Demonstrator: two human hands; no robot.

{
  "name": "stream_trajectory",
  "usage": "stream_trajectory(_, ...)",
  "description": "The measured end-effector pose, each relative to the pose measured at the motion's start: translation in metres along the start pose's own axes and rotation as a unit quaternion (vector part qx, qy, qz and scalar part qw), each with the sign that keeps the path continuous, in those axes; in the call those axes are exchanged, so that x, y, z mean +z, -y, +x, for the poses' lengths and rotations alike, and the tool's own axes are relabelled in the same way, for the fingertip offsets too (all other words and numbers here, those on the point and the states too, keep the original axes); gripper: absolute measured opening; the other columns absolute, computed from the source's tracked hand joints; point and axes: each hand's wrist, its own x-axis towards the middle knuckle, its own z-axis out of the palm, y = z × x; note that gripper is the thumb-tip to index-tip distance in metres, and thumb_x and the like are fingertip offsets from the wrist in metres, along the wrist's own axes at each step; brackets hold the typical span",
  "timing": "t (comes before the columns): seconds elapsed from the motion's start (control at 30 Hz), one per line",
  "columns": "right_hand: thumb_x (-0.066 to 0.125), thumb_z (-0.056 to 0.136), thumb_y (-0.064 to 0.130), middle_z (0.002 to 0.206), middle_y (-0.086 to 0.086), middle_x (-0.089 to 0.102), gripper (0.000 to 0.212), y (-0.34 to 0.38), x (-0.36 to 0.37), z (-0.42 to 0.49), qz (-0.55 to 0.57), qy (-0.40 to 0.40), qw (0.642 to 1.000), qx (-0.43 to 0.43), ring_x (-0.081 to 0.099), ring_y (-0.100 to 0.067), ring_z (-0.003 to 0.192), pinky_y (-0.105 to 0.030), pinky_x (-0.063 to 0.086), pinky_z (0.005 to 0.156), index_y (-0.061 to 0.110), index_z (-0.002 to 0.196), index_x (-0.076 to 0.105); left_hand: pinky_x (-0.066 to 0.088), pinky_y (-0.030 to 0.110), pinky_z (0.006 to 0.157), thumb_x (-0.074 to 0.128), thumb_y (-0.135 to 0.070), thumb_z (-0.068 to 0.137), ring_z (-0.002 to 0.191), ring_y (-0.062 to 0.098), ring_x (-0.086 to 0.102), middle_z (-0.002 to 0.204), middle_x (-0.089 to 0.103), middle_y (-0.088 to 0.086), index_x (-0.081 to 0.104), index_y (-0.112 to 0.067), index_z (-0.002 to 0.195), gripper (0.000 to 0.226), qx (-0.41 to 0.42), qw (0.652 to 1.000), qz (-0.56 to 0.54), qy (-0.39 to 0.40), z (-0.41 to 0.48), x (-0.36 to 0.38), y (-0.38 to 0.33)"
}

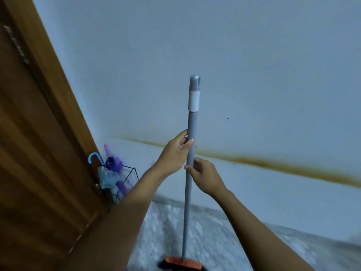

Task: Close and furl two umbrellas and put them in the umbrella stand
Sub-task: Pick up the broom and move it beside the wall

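Two furled umbrellas stand in a black wire umbrella stand [130,178] in the corner by the door: a light blue umbrella [107,176] with a blue hook handle and a purple umbrella [113,163]. In front of me a grey broom handle [190,130] stands upright. My left hand [175,153] grips the handle, thumb across it. Just below, my right hand [205,177] holds the same handle with thumb and fingers. The broom's orange head [183,263] sits on the floor at the bottom edge.
A brown wooden door [39,153] fills the left side. A pale wall [234,65] with a brown stain line runs behind. The floor [224,241] is speckled grey stone.
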Motion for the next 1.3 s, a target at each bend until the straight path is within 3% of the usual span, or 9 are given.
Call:
stream_trajectory(0.27,0.057,0.098,0.028,0.083,-0.008,0.07,0.015,-0.07,-0.021,0.08,-0.006,-0.048,0.994,0.096,0.065,-0.023,0.075,-0.036,0.052,0.065,0.014,0.094,0.062,0.052,0.038,0.099,0.048,-0.023,0.102,0.106,0.011,0.065,0.106,0.066,0.001,0.052,-0.031,0.119,0.02,-0.03,0.995,0.013,0.096,0.114,0.042,0.055)
stream_trajectory(0.33,0.056,0.098,0.027,0.082,-0.009,0.07,0.016,-0.087,-0.023,0.094,0.007,-0.058,0.991,0.117,0.065,-0.025,0.076,-0.04,0.053,0.067,0.013,0.094,0.062,0.051,0.036,0.099,0.048,-0.024,0.101,0.107,0.014,0.065,0.105,0.066,0.001,0.053,-0.031,0.119,0.02,-0.03,0.994,0.02,0.107,0.134,0.054,0.068)
stream_trajectory(0.47,0.055,0.096,0.028,0.086,-0.011,0.071,0.021,-0.112,-0.031,0.125,0.03,-0.064,0.99,0.124,0.067,-0.029,0.08,-0.048,0.055,0.073,0.009,0.098,0.064,0.052,0.034,0.097,0.046,-0.025,0.102,0.106,0.011,0.064,0.106,0.066,0.004,0.054,-0.025,0.121,0.021,-0.036,0.995,0.043,0.08,0.167,0.068,0.082)
stream_trajectory(0.8,0.054,0.098,0.018,0.09,-0.015,0.071,0.015,-0.146,-0.041,0.179,0.041,-0.015,0.991,0.127,0.065,-0.034,0.083,-0.042,0.052,0.073,0.007,0.102,0.064,0.053,0.033,0.095,0.046,-0.019,0.103,0.096,0.006,0.064,0.099,0.066,-0.007,0.053,-0.026,0.121,0.02,-0.039,0.998,0.044,-0.011,0.21,0.085,0.114)
stream_trajectory(0.9,0.052,0.099,0.018,0.102,-0.013,0.073,0.021,-0.149,-0.039,0.184,0.05,-0.003,0.989,0.137,0.067,-0.032,0.093,-0.044,0.056,0.081,0.01,0.113,0.065,0.052,0.032,0.096,0.045,-0.018,0.103,0.102,0.006,0.064,0.102,0.067,-0.01,0.052,-0.027,0.123,0.023,-0.052,0.997,0.051,-0.03,0.212,0.088,0.117)
stream_trajectory(1.03,0.049,0.1,0.023,0.118,-0.006,0.071,0.029,-0.145,-0.04,0.19,0.039,0.009,0.986,0.16,0.067,-0.027,0.108,-0.043,0.055,0.089,0.019,0.125,0.062,0.05,0.031,0.1,0.046,-0.018,0.102,0.111,0.016,0.064,0.112,0.067,0.003,0.052,-0.011,0.133,0.032,-0.077,0.996,0.037,-0.033,0.216,0.087,0.114)
stream_trajectory(1.13,0.052,0.099,0.036,0.141,0.0,0.059,0.048,-0.141,-0.046,0.188,0.009,0.006,0.984,0.179,0.059,-0.022,0.125,-0.039,0.05,0.099,0.025,0.145,0.048,0.046,0.024,0.1,0.05,-0.023,0.101,0.117,0.017,0.061,0.123,0.065,0.004,0.052,-0.008,0.136,0.038,-0.103,0.992,0.056,-0.052,0.215,0.085,0.107)
stream_trajectory(1.2,0.054,0.098,0.042,0.146,0.001,0.055,0.055,-0.13,-0.058,0.183,0.001,-0.031,0.981,0.189,0.057,-0.018,0.128,-0.039,0.046,0.105,0.023,0.148,0.044,0.045,0.018,0.093,0.052,-0.028,0.1,0.116,0.013,0.059,0.124,0.061,-0.002,0.051,-0.014,0.137,0.04,-0.118,0.988,0.079,-0.053,0.21,0.078,0.097)
stream_trajectory(1.3,0.053,0.099,0.044,0.14,0.004,0.06,0.049,-0.106,-0.087,0.174,-0.005,-0.115,0.98,0.162,0.059,-0.013,0.124,-0.033,0.046,0.1,0.024,0.142,0.051,0.04,0.006,0.074,0.054,-0.032,0.098,0.107,0.009,0.057,0.117,0.058,-0.007,0.053,-0.021,0.132,0.036,-0.106,0.988,0.093,-0.059,0.2,0.067,0.07)
